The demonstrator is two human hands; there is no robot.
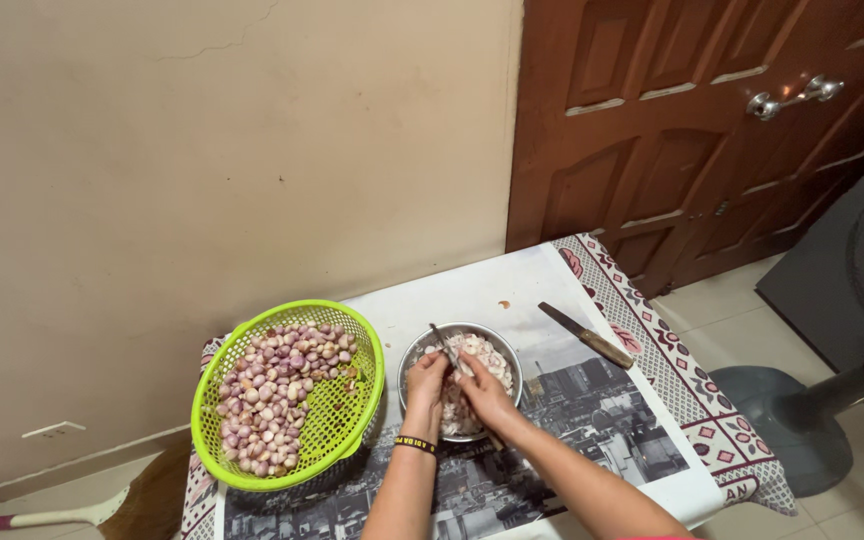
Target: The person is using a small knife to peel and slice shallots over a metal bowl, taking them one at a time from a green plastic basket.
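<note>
**Two hands over one steel bowl, shallots on the table**

Head view, only one cam. Standing here I see 2 bare arms reaching in from the bottom edge, both hands meeting over 1 round steel bowl [407,365] at the table's middle. Left hand [426,382], black wristband [415,444] w/ yellow marks on that wrist, fingers curled shut on sth small over the bowl; can't tell exactly what, likely one peeled piece. Right hand [484,392] is closed round a small knife [446,346], blade pointing up-left across the bowl's rim. Bowl holds a heap of pale peeled shallots [489,360]; too many & too small to count.

Left of the bowl, just beside it: 1 lime-green plastic basket [352,410], tilted toward the cam, about half full of purple-pink unpeeled shallots [277,390], dozens, no exact no.

Right of the bowl, apart from it: a 2nd knife [585,335], bigger, brown handle, lying flat & diagonal. So 2 knives total, 1 in hand, 1 idle.

Table [472,290] has a white sheet w/ a b&w city print, patterned cloth edge [672,370] at right. 1 brown door [692,140] behind, 1 fan base [782,420] on the floor at right, 1 broom [102,510] low left.
</note>
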